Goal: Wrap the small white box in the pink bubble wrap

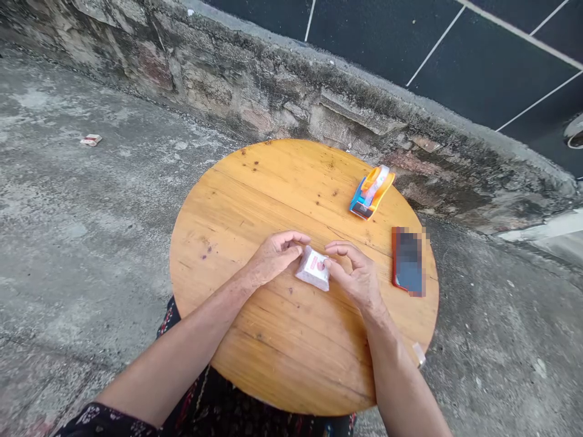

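Note:
A small pillow-shaped packet [313,276] with clear wrapping, a white label and pink-red print lies at the middle of a round wooden table. My left hand [277,255] has its thumb and forefinger curved at the packet's upper left corner. At the upper right side, my right hand [355,273] lays its thumb on the packet's edge, with the forefinger bent just above. Both hands grip it only lightly by the fingertips. The other fingers are loosely curled, and the undersides of the fingertips are hidden.
The round wooden table [255,200] bears a blue and orange tape dispenser [372,191] at the back right. A phone in a red case [409,261], partly blurred, lies at the right. A small clear piece [419,354] sits at the right rim. Behind runs a low stone wall [273,91].

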`<state>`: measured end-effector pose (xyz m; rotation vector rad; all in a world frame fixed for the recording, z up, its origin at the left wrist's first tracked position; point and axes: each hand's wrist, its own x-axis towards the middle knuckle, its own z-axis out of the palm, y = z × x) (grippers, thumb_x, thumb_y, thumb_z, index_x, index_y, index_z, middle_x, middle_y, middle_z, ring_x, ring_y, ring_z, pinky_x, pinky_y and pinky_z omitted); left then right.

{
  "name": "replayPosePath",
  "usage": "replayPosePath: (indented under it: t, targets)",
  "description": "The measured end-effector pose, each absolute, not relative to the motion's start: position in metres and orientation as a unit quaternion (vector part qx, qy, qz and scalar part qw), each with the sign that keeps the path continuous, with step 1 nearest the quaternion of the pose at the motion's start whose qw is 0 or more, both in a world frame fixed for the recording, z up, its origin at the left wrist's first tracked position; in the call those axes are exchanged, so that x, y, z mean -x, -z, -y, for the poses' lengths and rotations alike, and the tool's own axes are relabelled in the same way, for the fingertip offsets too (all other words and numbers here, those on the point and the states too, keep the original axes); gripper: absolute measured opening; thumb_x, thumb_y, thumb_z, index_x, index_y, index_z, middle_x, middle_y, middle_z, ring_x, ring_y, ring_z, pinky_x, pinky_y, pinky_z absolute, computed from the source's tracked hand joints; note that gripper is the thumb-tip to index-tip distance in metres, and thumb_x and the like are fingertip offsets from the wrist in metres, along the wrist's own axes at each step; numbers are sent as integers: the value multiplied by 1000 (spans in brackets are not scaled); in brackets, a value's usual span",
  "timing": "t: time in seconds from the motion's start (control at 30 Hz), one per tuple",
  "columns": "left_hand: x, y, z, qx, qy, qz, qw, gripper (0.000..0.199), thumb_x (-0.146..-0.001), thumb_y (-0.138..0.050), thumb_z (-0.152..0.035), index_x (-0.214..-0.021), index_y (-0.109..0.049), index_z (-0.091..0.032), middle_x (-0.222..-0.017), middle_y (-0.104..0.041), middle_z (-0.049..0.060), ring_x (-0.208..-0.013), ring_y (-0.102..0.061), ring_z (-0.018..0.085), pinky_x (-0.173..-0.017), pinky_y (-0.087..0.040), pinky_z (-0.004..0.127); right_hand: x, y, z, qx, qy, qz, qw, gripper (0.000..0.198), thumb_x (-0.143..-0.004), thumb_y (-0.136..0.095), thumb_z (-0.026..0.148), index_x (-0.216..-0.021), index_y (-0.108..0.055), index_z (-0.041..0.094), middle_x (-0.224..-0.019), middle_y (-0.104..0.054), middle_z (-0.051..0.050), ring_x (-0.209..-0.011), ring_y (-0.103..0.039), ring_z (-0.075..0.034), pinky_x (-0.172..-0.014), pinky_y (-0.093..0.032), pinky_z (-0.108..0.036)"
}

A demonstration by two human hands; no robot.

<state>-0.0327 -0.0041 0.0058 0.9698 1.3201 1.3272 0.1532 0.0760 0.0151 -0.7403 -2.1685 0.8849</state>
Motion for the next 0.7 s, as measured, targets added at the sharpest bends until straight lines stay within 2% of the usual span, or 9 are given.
replayPosePath:
  t: [0.7]
  targets:
    - [30, 0, 3, -389, -563, -527, 505, 26, -80, -59, -29, -100, -66, -15, -85, -65, 3, -76, -61, 15, -75, -48, 28, -144, -11, -76, 304, -341, 830, 318, 10, -77, -66, 21, -86, -65, 24, -96, -68, -4, -94, -64, -20, -88, -48, -36]
